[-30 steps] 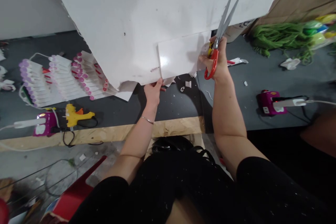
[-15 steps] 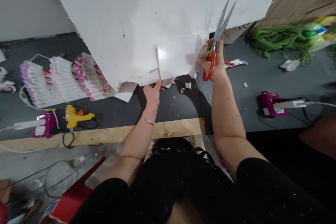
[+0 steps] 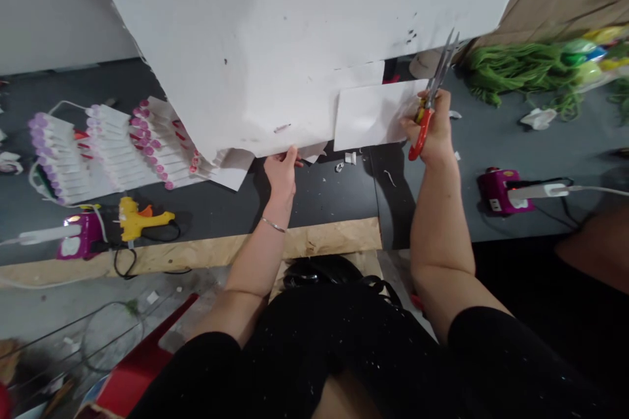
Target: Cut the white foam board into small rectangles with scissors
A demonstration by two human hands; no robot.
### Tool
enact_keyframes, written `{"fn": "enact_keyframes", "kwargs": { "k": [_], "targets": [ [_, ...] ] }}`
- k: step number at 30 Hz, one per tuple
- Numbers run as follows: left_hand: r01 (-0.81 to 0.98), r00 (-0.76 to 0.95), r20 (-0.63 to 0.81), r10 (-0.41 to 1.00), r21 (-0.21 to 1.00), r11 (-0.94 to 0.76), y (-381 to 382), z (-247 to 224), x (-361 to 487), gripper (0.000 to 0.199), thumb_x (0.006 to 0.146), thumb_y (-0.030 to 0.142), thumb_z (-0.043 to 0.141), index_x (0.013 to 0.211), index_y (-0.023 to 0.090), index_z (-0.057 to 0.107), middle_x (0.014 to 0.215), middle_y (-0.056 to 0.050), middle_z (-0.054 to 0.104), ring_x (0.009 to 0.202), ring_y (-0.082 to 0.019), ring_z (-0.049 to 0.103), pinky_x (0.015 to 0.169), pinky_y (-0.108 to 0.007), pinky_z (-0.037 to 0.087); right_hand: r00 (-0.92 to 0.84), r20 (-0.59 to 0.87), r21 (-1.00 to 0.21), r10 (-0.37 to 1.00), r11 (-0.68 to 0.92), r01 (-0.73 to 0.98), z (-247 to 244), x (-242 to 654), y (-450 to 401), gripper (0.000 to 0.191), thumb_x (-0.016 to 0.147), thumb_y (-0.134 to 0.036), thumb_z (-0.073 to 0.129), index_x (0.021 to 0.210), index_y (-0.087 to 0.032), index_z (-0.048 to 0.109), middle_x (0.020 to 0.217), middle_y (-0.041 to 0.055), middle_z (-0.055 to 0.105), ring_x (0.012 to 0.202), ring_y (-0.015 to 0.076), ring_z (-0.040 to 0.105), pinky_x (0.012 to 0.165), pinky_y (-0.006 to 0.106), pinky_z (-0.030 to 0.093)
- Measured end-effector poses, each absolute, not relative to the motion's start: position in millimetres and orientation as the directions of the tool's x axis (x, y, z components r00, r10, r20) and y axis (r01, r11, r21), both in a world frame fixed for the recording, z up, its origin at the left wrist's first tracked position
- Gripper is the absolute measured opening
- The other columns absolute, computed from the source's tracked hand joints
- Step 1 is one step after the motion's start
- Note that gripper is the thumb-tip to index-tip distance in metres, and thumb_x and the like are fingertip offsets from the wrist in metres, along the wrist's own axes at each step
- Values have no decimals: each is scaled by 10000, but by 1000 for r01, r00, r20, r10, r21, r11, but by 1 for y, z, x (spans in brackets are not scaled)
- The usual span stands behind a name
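My left hand (image 3: 281,175) pinches the lower edge of a large white board (image 3: 236,46), thumb on top and fingers curled beneath it. My right hand (image 3: 436,134) is closed around red-handled scissors (image 3: 423,134), whose slightly parted blades point up and away. The same hand grips the right end of a small white rectangular card (image 3: 368,116), whose left end overlaps the board's lower edge. A white strip (image 3: 361,73) lies just above the card, along the board's edge. Beneath the board, folded white paper (image 3: 314,154) sticks out beside my left hand.
On the dark table (image 3: 344,203), pink and purple tipped white sticks (image 3: 105,150) lie left, near a yellow glue gun (image 3: 142,218) and a purple power block (image 3: 81,236). Another power block (image 3: 502,191) and green yarn (image 3: 525,72) are right. Someone's arm (image 3: 594,252) shows at far right.
My right hand has moved right with the scissors and card, sliding the card partly off the board. My left hand stays at the board's edge.
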State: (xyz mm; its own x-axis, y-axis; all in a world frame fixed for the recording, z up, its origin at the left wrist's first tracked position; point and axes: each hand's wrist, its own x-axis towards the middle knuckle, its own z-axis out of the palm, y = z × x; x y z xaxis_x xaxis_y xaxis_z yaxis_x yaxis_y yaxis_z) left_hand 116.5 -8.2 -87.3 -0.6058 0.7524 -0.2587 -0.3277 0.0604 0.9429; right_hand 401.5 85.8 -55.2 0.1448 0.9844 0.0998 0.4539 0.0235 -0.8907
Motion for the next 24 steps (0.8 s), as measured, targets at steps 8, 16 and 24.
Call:
{"fn": "enact_keyframes", "kwargs": {
  "k": [8, 16, 24],
  "targets": [
    [-450, -568, -338, 751, 891, 60, -10, -79, 122, 266, 734, 181, 923, 605, 187, 690, 584, 2, 676, 521, -110, 595, 491, -226, 471, 413, 180, -703, 893, -177, 688, -23, 428, 47, 410, 866, -167, 819, 1211, -226, 606, 896, -18, 566, 751, 156, 473, 830, 374, 447],
    [-531, -428, -376, 822, 841, 108, -20, -72, 139, 203, 774, 148, 847, 621, 174, 716, 634, -15, 717, 552, -97, 608, 494, -221, 405, -144, -137, -959, 980, -95, 267, -8, 417, -78, 444, 989, -675, 577, 1208, -289, 592, 810, 4, 668, 621, 197, 639, 614, 366, 547],
    [-497, -390, -381, 838, 854, 157, -28, -56, 158, 221, 780, 200, 858, 620, 198, 706, 631, 7, 695, 549, -78, 583, 494, -210, 394, -353, -399, -837, 846, -179, 518, -26, 351, -104, 384, 1004, -609, 588, 1146, -260, 660, 729, -15, 628, 633, 180, 617, 643, 338, 499]
  ]
}}
